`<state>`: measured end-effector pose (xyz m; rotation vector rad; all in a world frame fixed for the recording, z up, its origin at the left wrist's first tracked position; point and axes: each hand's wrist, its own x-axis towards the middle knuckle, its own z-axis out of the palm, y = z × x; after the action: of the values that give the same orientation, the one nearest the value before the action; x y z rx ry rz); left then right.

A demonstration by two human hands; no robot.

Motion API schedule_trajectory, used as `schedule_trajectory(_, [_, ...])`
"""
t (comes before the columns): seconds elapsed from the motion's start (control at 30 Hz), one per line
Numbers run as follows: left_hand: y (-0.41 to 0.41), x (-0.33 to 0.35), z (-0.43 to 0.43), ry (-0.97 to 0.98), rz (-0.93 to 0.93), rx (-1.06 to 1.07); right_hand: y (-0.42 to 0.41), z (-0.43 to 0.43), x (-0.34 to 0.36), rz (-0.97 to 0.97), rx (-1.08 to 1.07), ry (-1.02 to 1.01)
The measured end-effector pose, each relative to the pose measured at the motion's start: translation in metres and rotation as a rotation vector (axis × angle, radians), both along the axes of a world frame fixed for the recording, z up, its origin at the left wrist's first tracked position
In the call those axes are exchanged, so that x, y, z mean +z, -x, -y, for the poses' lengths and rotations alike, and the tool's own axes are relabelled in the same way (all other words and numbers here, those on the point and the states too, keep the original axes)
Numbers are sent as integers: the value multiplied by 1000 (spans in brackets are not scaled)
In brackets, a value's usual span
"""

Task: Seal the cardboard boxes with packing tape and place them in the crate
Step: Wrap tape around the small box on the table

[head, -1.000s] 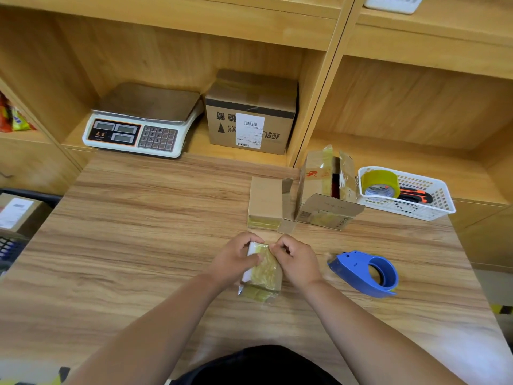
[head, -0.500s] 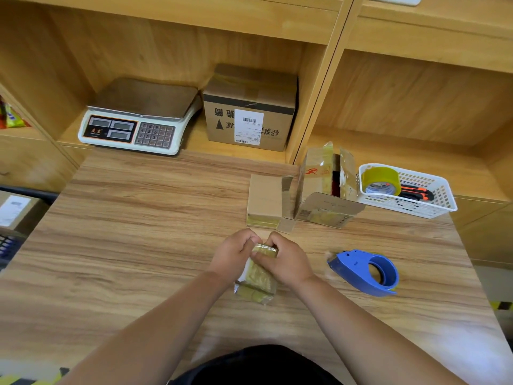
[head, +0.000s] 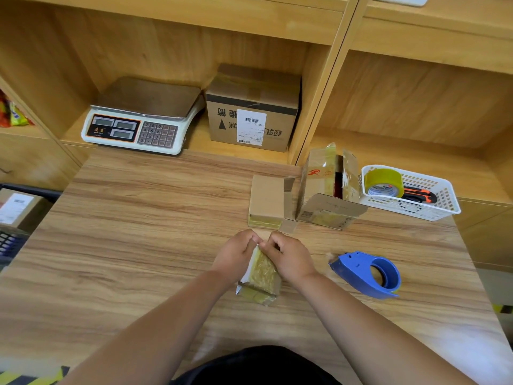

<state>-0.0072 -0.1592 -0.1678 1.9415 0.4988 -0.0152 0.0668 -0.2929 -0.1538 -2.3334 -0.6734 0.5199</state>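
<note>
Left hand (head: 238, 255) and right hand (head: 292, 259) both curl round the far end of the small taped box (head: 263, 275), fingertips closer together than a second ago. Box remains on table (head: 125, 245); blue tape dispenser (head: 367, 275) unmoved beside it

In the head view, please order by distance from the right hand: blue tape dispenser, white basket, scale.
1. Blue tape dispenser, on the table, just right of the right hand.
2. White basket, back right.
3. Scale, on the shelf, back left.
</note>
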Motion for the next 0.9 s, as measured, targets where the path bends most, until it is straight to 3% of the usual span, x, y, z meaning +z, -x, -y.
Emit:
schedule_trajectory(0.17, [1, 1, -1, -15, -9, 13, 5, 7, 7, 51, 149, 220])
schedule_trajectory(0.27, [2, 1, -1, -11, 1, 15, 22, 7, 7, 176, 176, 293])
schedule_trajectory(0.4, [3, 1, 0, -36, 9, 21, 29, 3, 3, 230, 142, 261])
schedule_trajectory(0.63, [4, -1, 3, -1, 30, 36, 19, 3, 1, 44, -66, 6])
schedule_trajectory(0.9, [2, -2, 2, -15, 19, 29, 9, 3, 4, -53, -100, -44])
